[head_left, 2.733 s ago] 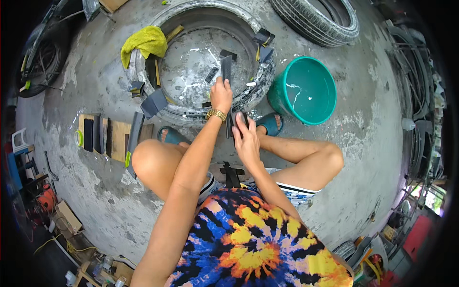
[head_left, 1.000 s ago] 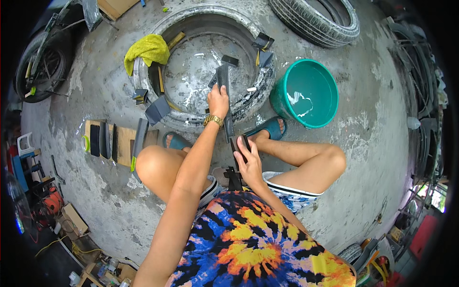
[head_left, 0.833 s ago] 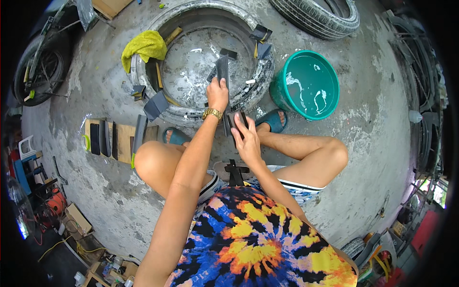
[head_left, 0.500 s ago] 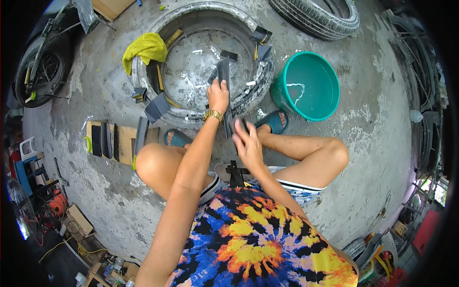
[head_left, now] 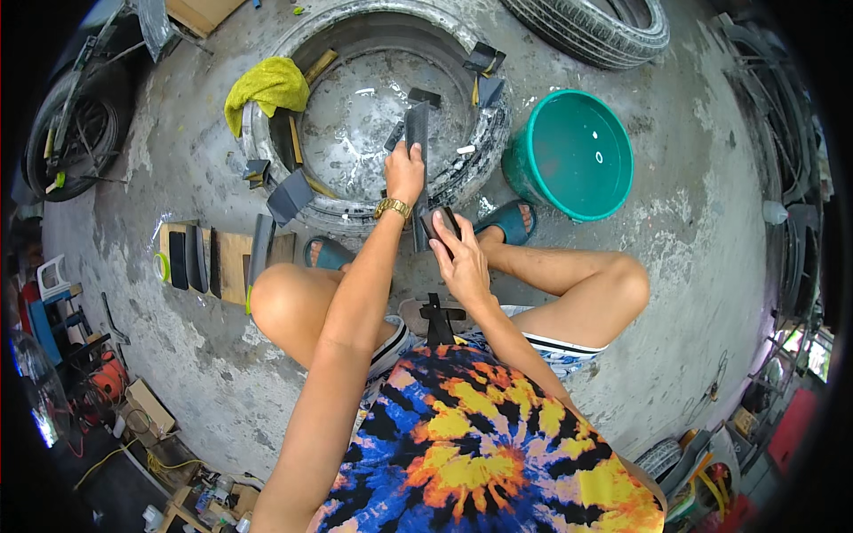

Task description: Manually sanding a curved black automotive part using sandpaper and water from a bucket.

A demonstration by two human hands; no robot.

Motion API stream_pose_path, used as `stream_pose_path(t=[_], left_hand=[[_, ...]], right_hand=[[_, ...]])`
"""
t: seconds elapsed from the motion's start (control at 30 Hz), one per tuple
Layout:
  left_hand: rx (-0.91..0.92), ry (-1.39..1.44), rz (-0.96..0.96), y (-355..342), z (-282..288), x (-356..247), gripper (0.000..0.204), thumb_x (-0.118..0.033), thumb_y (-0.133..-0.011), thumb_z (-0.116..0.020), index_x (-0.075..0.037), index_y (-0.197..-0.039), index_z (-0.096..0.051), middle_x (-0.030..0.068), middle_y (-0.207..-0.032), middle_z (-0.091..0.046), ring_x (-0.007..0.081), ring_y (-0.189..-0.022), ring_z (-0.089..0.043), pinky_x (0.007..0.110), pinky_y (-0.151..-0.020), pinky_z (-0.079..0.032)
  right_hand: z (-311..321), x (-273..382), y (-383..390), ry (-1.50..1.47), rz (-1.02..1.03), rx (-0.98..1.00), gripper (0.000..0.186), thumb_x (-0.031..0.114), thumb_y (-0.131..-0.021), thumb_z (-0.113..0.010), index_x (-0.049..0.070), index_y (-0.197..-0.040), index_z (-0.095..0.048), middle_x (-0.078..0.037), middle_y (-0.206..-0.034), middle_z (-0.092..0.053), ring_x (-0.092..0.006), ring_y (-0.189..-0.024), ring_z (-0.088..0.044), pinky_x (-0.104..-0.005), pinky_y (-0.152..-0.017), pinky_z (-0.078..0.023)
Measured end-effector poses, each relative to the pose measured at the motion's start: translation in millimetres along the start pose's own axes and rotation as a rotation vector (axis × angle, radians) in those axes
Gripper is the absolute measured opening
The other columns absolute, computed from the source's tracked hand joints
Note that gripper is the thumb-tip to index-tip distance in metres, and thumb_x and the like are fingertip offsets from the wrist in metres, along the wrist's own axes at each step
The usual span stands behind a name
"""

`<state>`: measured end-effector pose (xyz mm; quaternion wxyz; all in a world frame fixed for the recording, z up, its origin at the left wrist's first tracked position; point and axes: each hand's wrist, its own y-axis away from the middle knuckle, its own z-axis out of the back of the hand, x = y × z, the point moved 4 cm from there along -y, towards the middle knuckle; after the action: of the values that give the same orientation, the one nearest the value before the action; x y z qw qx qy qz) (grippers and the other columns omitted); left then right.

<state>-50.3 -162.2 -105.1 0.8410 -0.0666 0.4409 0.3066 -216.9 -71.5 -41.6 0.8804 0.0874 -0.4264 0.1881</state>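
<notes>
My left hand, with a gold watch on its wrist, grips a long dark grey strip like a trim panel. The strip runs from over the tire's hollow down toward my lap. Against its lower part my right hand holds a small dark block, fingers on top; whether it is wrapped in sandpaper I cannot tell. Below both hands, a tire lies flat, wet and whitish. Folded dark sheets, which look like sandpaper, and a yellow-green cloth rest on its rim.
A teal bucket of water stands right of the tire, near my sandaled foot. Left of my knee, a wooden board carries several dark strips. Another tire lies at the far right. Tools and boxes crowd the lower left.
My right hand and its block, blurred before, now show sharply at almost the same place on the strip. The left hand has shifted slightly upward with its grip kept.
</notes>
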Motion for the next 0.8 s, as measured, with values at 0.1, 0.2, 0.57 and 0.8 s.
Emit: stream_pose_path(t=[0.1, 0.2, 0.57, 0.8], left_hand=[[-0.051, -0.002, -0.023, -3, 1, 8, 0.036, -0.027, -0.093, -0.053, 0.005, -0.107, -0.06, 0.0341, -0.092, -0.062, 0.0515, -0.092, -0.058, 0.054, -0.082, -0.045], [-0.003, 0.043, 0.016, -8, -6, 14, 0.039, -0.027, -0.093, -0.053, 0.007, -0.111, -0.059, 0.0338, -0.094, -0.063, 0.0504, -0.093, -0.059, 0.053, -0.084, -0.045], [0.042, 0.005, 0.052, -2, 0, -6, 0.033, -0.026, -0.093, -0.053, 0.003, -0.107, -0.06, 0.034, -0.093, -0.062, 0.0505, -0.093, -0.058, 0.054, -0.084, -0.045], [0.005, 0.009, 0.025, -8, -2, 4, 0.036, -0.027, -0.093, -0.053, 0.003, -0.112, -0.061, 0.0319, -0.097, -0.063, 0.0503, -0.095, -0.058, 0.053, -0.086, -0.045]], right_hand=[[1, 7, 33, 0.0, 0.039, -0.026, 0.045, 0.013, -0.089, -0.063, 0.013, -0.133, -0.054, -0.027, -0.125, -0.05, -0.0459, -0.106, -0.055, -0.044, -0.089, -0.047], [-1, 1, 22, -0.044, 0.038, -0.037, 0.044, 0.012, -0.089, -0.061, 0.012, -0.133, -0.054, -0.028, -0.123, -0.05, -0.0465, -0.106, -0.054, -0.0441, -0.089, -0.047], [-3, -2, -1, -0.012, -0.025, -0.049, 0.047, 0.011, -0.091, -0.06, 0.013, -0.136, -0.051, -0.029, -0.125, -0.048, -0.0475, -0.105, -0.054, -0.0449, -0.088, -0.047], [-3, -1, 12, -0.051, 0.022, -0.003, 0.048, 0.011, -0.09, -0.061, 0.011, -0.137, -0.05, -0.029, -0.127, -0.046, -0.0475, -0.109, -0.053, -0.0442, -0.091, -0.046]])
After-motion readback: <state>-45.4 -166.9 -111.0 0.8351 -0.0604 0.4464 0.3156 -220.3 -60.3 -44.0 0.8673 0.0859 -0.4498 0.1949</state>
